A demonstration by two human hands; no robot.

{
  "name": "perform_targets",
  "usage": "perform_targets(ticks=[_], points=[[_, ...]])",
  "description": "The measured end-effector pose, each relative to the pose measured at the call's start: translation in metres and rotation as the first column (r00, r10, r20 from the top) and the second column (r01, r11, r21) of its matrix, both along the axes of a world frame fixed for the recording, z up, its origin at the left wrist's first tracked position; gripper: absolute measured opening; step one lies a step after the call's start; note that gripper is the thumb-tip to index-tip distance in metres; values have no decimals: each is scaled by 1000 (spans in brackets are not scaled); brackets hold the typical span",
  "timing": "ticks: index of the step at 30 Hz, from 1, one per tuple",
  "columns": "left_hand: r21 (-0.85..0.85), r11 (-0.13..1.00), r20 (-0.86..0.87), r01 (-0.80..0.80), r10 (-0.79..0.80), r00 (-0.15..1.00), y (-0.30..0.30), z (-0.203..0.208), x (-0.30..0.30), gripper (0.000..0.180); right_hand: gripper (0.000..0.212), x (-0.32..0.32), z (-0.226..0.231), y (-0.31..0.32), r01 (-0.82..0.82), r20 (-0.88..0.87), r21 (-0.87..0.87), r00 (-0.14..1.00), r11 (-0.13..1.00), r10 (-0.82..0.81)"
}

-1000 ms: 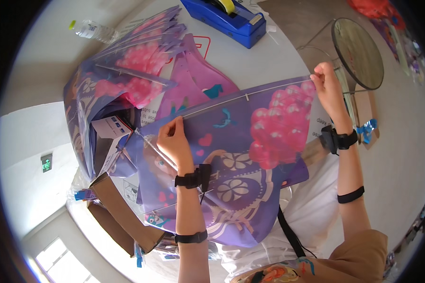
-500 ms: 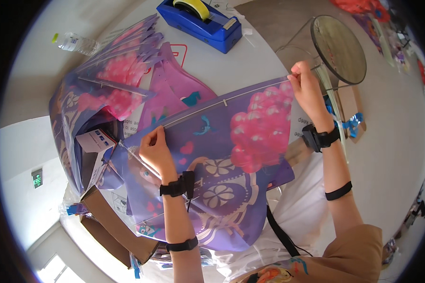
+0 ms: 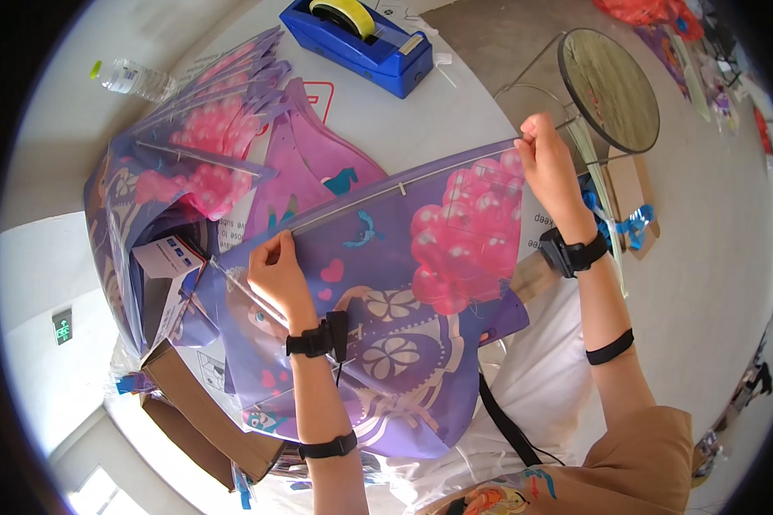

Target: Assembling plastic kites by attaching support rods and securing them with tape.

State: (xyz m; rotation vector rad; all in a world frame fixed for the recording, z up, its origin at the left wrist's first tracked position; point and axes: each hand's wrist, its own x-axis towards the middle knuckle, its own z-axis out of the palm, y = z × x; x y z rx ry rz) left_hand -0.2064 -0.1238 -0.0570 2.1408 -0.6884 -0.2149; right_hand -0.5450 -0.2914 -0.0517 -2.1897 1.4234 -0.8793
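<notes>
Across the pale table (image 3: pixel 468 103) it spreads, the purple kite (image 3: pixel 382 300), the broadest thing in play, with its top edge slanting up over the tabletop and its lower part hanging toward the person's lap. That drape wants watching: slack below could tug the edge out of line, so an even pull looks wise.

Over on the left sits the stack of similar kites (image 3: pixel 159 184), near enough to snag a rod tip; lifting clear of it would be the tidy choice. Beneath the worked edge, a pink panel (image 3: pixel 318 154) peeks out, best left flat. The blue tape dispenser (image 3: pixel 369 53) stands well apart at the far side.

Now to the hands! The right hand (image 3: pixel 550 167) has thumb and fingertips pinched together on the far upper corner. The left hand (image 3: pixel 275 270) has its fingertips closed on the same edge, further along; whether they grip the rod too, one cannot tell. Along that edge, between them, runs a thin white rod (image 3: pixel 451 166): light, matched tension should serve it, since a hard pull could bow it. And smallest of all, a white clip (image 3: pixel 402 188) sits midway on it, a handy mark for judging straightness.
</notes>
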Motion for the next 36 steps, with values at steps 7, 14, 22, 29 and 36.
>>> perform_targets(ticks=[7,14,22,29,36], points=[[26,1000,-17,16,-16,1000,-4,1,2,15,19,2,-8,3,14,-67,-84,998,996,-20],[-4,1000,-126,2,-2,992,-7,1,13,19,22,7,-9,6,138,-10,-52,990,989,-138],[15,999,-152,47,-44,987,-4,0,24,20,23,8,1,5,174,13,-88,985,981,-173],[196,916,239,349,-390,889,4,39,-4,44,23,96,41,45,-309,749,468,636,828,-186],[501,493,325,712,-869,373,-28,26,-90,64,33,151,13,68,-440,851,525,300,728,-432]])
